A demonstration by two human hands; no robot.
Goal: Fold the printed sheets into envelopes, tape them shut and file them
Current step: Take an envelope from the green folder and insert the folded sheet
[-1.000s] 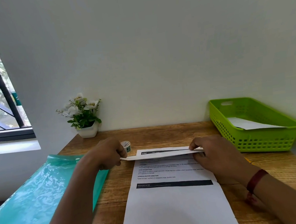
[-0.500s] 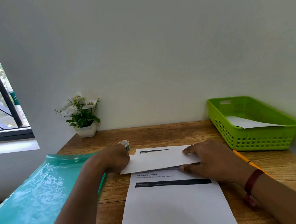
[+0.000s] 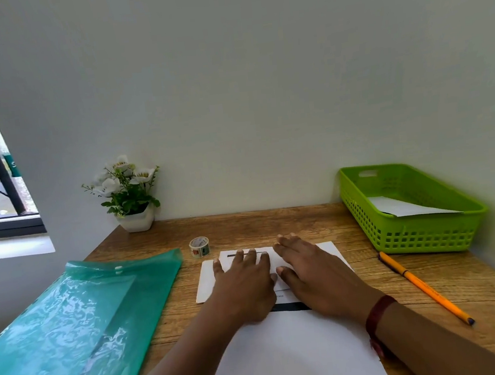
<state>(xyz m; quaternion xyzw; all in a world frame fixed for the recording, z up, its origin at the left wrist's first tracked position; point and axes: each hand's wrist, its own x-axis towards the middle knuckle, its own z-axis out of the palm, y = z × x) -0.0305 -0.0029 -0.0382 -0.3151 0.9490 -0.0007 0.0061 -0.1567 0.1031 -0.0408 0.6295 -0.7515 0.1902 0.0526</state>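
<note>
Now both hands, left hand (image 3: 245,282) and right hand (image 3: 316,274), lie spread flat, apparently pressing the folded flap of the printed sheet (image 3: 294,356), just beside the tape roll (image 3: 199,246).

The left hand (image 3: 244,282) and right hand (image 3: 319,274) cover most print on the sheet (image 3: 288,351); the rest I can't read. The sheet and the teal folder (image 3: 71,328) run off the bottom edge.

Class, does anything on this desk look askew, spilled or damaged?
The folded flap under the left hand and right hand looks askew: its left end juts past the left edge of the printed sheet. The teal folder overhangs the desk at left. Nothing looks spilled.
</note>
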